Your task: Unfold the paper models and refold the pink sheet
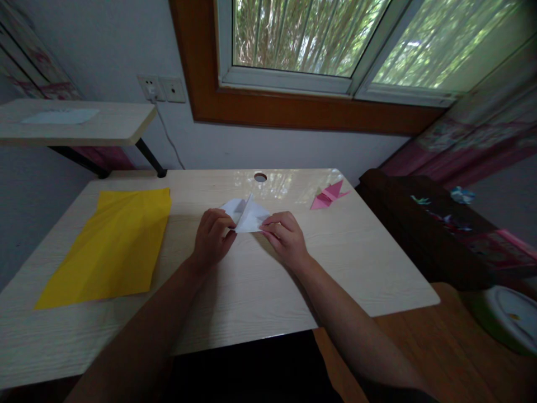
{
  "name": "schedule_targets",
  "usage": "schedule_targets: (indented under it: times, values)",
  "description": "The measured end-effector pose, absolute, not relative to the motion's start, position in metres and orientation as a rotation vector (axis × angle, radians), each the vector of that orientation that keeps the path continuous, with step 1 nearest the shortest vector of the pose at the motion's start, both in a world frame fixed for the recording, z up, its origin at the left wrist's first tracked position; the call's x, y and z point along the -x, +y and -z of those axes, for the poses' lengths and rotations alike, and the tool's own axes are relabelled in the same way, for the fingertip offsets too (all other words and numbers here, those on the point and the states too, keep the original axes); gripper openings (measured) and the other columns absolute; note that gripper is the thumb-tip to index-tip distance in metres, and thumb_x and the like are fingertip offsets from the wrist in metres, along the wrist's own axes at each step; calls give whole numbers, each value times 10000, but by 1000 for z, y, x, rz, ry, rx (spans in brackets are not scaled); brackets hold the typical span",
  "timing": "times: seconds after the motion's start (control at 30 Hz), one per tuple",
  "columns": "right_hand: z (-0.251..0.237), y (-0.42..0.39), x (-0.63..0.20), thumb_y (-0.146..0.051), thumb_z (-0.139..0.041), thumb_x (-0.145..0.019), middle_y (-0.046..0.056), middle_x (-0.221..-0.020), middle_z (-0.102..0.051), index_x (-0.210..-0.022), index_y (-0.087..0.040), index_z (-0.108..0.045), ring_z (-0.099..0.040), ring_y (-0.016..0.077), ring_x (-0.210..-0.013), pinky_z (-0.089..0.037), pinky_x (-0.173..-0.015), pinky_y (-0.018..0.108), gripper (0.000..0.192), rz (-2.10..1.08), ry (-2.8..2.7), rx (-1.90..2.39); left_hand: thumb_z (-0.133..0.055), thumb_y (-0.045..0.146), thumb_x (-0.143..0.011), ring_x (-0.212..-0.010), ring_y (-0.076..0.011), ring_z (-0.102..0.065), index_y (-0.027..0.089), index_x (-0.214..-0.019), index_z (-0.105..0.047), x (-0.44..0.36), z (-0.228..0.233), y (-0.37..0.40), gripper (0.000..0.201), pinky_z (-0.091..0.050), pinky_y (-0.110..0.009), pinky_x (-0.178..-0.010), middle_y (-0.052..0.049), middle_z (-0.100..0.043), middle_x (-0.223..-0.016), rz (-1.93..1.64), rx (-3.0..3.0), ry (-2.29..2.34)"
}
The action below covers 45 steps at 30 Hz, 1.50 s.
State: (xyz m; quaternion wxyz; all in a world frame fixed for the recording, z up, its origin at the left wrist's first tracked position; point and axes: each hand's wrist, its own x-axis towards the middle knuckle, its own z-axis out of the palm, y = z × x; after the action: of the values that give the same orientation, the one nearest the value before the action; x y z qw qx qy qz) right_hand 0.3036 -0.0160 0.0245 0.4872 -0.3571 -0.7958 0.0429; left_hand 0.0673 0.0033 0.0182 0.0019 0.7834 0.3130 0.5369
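White folded-paper piece [251,216] sits between both hands; left hand [213,235] and right hand [287,238] each pinch an edge.

The left hand [213,236] and right hand [287,237] pinch a folded white paper shape [252,218], seemingly by its sides; a flat yellow paper sheet [115,246] lies left of their grip.

Dim room; daylight came through the window [293,39], brightest spot in frame. Patchy glare sat on the desk [356,274] toward its far edge. Soft shadows lay beside the forearms [335,296]. Wide-angle stretch at edges, top-right corner dark. Small items on the cabinet [403,224] looked smeary; white paper [255,218] slightly soft.
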Motion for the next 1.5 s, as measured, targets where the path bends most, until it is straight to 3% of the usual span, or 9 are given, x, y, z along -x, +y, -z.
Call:
schedule_targets:
  times: [0.2, 0.5, 0.6, 0.73, 0.9, 1.0, 1.17, 1.33, 1.5]
  values:
    - [-26, -22, -304, -194, -659, -921, 39, -988, -707, -927, -309, -689, -647, 228, -899, -536, -779, 435, 118, -51, -1949, 884, -729, 177, -802, -781, -193, -582, 246, -814, -554, -65, -19, 2, 189, -497, -349, -723, -10, -631, -827, -1732, -2424, 1081]
    - [-23, -27, -302, -178, -664, -898, 42, -1006, -713, -978, -312, -660, -669, 227, -899, -551, -739, 424, 156, 63, -1995, 839, -739, 147, -803, -731, -150, -577, 237, -810, -501, -67, -26, -1, 254, -485, -286, -679, 11, -590, -805, -1851, -2379, 991]
    - [-25, -29, -301, -158, -675, -882, 41, -1014, -716, -994, -304, -644, -678, 222, -913, -565, -747, 413, 186, 116, -2011, 791, -720, 108, -790, -829, -163, -635, 233, -828, -475, -69, -27, -3, 277, -517, -305, -741, -20, -650, -922, -1791, -2358, 981]
    - [-24, -29, -300, -170, -675, -881, 48, -1080, -726, -968, -299, -636, -693, 235, -982, -578, -797, 435, 161, 99, -2014, 812, -632, 71, -799, -1098, -225, -662, 233, -850, -423, -73, -25, -4, 269, -540, -410, -901, -98, -657, -1234, -1558, -2180, 889]
    - [-18, -26, -303, -166, -679, -873, 57, -1150, -730, -940, -287, -631, -702, 237, -1002, -595, -810, 440, 146, 94, -1961, 841, -589, 134, -885, -1170, -249, -645, 233, -832, -396, -78, -14, -2, 223, -534, -449, -944, -118, -628, -1277, -1425, -1879, 727]
    - [-14, -25, -305, -174, -666, -877, 65, -1133, -736, -930, -280, -632, -708, 239, -973, -602, -792, 436, 124, 15, -1962, 901, -668, 229, -881, -1172, -253, -634, 234, -858, -421, -81, -7, 1, 247, -535, -443, -947, -123, -596, -1294, -1374, -1751, 643]
    - [-14, -23, -308, -191, -651, -888, 55, -1083, -730, -954, -285, -609, -708, 210, -930, -613, -736, 381, 122, 7, -1900, 951, -814, 297, -778, -1040, -189, -636, 261, -1002, -480, -80, -6, 4, 403, -550, -338, -854, -54, -605, -1151, -1295, -1531, 529]
    - [-21, -21, -309, -179, -638, -899, 62, -1058, -702, -963, -277, -578, -695, 204, -921, -599, -728, 373, 132, -43, -1872, 970, -830, 341, -773, -673, -107, -571, 303, -1143, -471, -77, -10, 4, 516, -455, -193, -539, 33, -562, -857, -1172, -1378, 484]
    - [-24, -20, -307, -208, -625, -915, 66, -1092, -668, -1024, -288, -547, -661, 232, -1029, -575, -845, 438, 156, -169, -1860, 904, -889, 286, -701, -728, -117, -605, 303, -1180, -500, -74, -8, 7, 618, -483, -201, -580, 19, -605, -881, -1261, -1422, 601]
